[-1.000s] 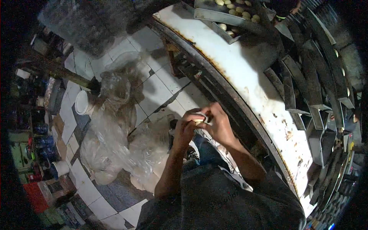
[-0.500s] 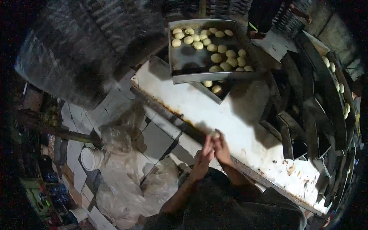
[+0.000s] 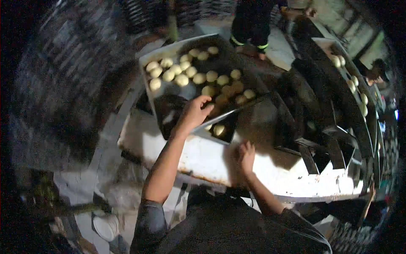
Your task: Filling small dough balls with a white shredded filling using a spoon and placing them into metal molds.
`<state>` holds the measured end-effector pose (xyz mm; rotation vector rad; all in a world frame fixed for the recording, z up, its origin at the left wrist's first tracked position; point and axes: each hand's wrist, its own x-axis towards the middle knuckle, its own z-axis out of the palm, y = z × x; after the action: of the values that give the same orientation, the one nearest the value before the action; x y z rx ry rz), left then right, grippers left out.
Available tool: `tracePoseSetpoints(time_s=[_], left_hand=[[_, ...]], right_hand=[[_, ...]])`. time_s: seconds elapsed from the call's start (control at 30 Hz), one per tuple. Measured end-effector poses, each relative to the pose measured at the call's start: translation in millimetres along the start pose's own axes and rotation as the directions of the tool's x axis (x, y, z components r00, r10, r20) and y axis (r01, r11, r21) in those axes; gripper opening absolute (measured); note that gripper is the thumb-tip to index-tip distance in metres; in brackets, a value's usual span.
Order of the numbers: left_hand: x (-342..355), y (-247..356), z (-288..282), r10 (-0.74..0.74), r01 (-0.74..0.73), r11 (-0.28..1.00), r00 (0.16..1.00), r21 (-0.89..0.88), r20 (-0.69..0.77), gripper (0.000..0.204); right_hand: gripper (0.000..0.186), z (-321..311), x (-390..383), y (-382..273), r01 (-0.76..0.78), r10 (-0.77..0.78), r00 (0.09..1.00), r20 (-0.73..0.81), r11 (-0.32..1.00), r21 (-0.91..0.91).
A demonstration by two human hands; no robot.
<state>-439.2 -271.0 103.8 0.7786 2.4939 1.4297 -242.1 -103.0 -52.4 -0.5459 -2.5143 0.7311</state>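
Observation:
My left hand (image 3: pixel 196 113) reaches over the near rim of a large metal tray (image 3: pixel 169 135). Its thumb and fingers are apart, bent toward the dough balls, and nothing shows between them. Pale round dough balls (image 3: pixel 182 80) lie in the tray, bunched at the left and spread toward the right. Several balls near my fingertips sit in shadow. My right hand (image 3: pixel 246 158) hovers over the white worktable (image 3: pixel 207 158) with its fingers slightly bent and apart, holding nothing. Below the big tray, a second tray shows a dough ball (image 3: pixel 218 130) near its corner.
Dark metal pans (image 3: pixel 313 156) are stacked at the table's right end. Beyond them a long tray (image 3: pixel 357 93) holds more dough balls. Another person's legs (image 3: pixel 251 25) stand behind the table. A white bucket (image 3: pixel 105 227) is on the floor at lower left.
My hands were together over the table's front edge around a dough ball; now they are apart. The left has reached forward over the tray, the right sits above the table. The view has turned.

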Motion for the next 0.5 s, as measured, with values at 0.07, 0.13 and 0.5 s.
tracePoseSetpoints(time_s=[0.07,0.13,0.5], left_hand=[[33.4,-12.7,17.2,-0.022,0.001,0.992,0.985,0.124,0.171,0.040],[37.3,-15.5,28.1,-0.151,0.088,0.974,0.938,0.207,0.313,0.042],[8.8,25.5,1.1,0.053,-0.121,0.947,0.973,-0.298,-0.227,0.012]], right_hand=[[0.038,-3.6,-37.7,22.9,0.268,-0.243,0.961,0.132,0.934,-0.236],[0.040,-39.6,-46.0,11.7,0.191,-0.139,0.944,0.298,0.970,-0.152],[0.046,-33.4,6.9,-5.8,-0.021,0.141,0.957,0.253,0.906,-0.423]])
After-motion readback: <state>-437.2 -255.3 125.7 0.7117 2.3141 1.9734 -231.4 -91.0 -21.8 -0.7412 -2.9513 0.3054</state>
